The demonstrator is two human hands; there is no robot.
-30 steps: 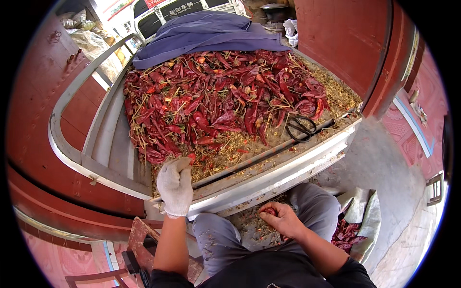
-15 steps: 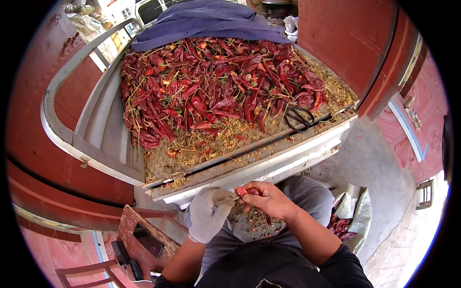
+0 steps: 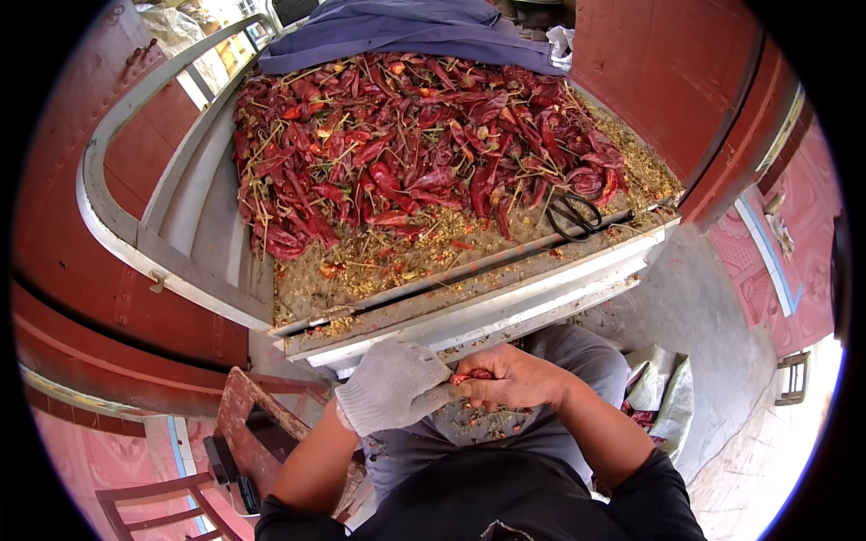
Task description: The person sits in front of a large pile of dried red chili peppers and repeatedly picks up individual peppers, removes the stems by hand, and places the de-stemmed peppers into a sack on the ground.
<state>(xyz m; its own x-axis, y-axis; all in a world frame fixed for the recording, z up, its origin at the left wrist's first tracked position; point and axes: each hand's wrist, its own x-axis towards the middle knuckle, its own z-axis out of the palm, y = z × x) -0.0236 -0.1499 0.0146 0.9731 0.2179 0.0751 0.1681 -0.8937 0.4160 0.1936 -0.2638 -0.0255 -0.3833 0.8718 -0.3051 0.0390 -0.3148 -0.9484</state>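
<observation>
The left hand, in a white knit glove, and the bare right hand meet over the lap, fingertips touching. The right fingers are clenched on a dried red chili, of which only a short red portion shows between thumb and forefinger. The gloved left fingers are curled toward the same chili and appear to pinch its near end, though the glove hides the contact. Directly below the fingers, a scatter of seeds and stem fragments lies on the grey trousers. Ahead of the fingers, the metal tray carries a pile of dried red chilies with loose seeds along its near edge. Black scissors lie on the tray, ahead and right of the fingers. A blue cloth covers the far end.
</observation>
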